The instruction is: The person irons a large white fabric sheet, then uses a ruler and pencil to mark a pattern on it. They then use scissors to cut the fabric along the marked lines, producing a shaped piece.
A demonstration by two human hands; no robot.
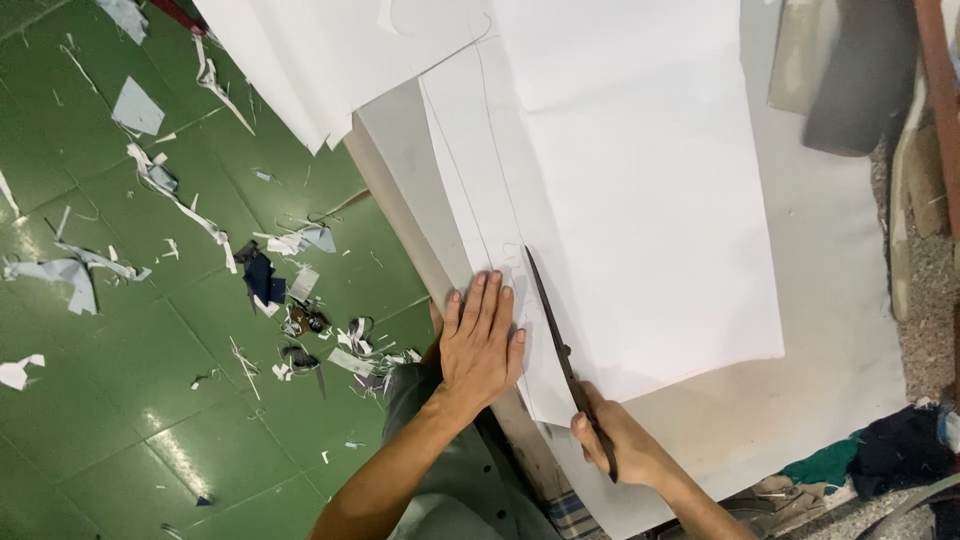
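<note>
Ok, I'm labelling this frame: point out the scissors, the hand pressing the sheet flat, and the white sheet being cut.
scissors (550,315), head view, on the dark blades.
left hand (480,345), head view, back of the hand.
white sheet (640,200), head view, bare middle.

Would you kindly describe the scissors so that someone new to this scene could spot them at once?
Start at the big white sheet spread on the table beside the green floor. Near its lower left edge, the right hand grips the scissors, next to the flat left hand. They are the only long, dark, thin thing lying across the white.
</note>
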